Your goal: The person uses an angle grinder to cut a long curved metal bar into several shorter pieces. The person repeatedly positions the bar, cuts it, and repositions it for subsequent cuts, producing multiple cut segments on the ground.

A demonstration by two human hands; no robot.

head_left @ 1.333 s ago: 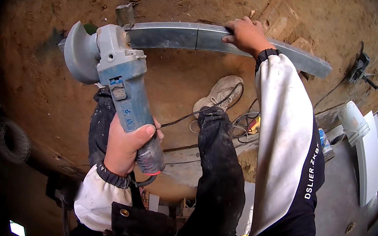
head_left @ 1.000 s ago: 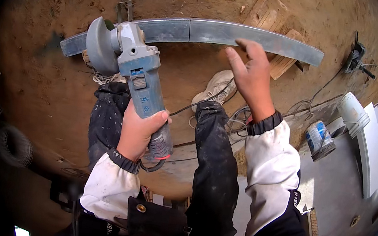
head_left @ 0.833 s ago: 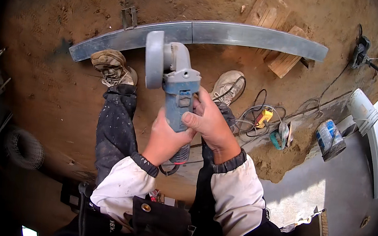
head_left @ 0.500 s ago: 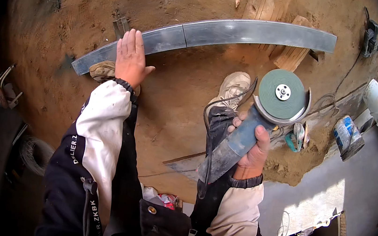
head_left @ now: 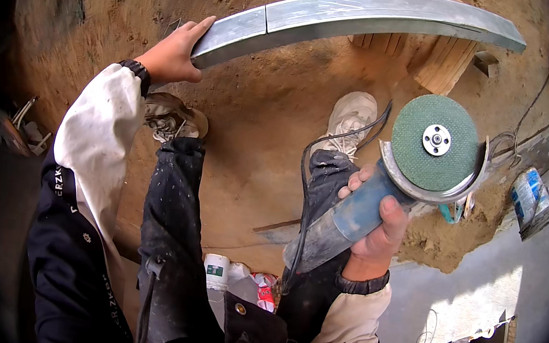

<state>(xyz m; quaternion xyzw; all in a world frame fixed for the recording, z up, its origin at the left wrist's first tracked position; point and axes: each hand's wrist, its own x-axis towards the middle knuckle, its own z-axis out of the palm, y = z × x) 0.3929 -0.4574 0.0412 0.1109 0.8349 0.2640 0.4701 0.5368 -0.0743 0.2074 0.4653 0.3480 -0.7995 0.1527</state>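
My left hand (head_left: 176, 53) is wrapped round the left end of a long grey metal tube (head_left: 375, 19), thumb on the near side and fingers on the far side. A dark cut line crosses the tube a short way from that hand. My right hand (head_left: 379, 239) grips the blue-grey body of an angle grinder (head_left: 345, 211). Its green disc (head_left: 419, 162) faces up inside a metal guard, well apart from the tube. Whether the disc spins I cannot tell. A black cord hangs in a loop beside the grinder.
Wooden blocks (head_left: 442, 65) lie under the tube's right part on brown dirt. My shoes (head_left: 352, 116) stand on the near side of the tube. A blue-and-white container (head_left: 530, 196) and a sand heap (head_left: 444, 244) are at the right. A white bucket (head_left: 216, 270) stands near my legs.
My left hand has gone from lying flat on the tube to grasping its left end. That end has come away from my left shoe. The grinder stays in my right hand.
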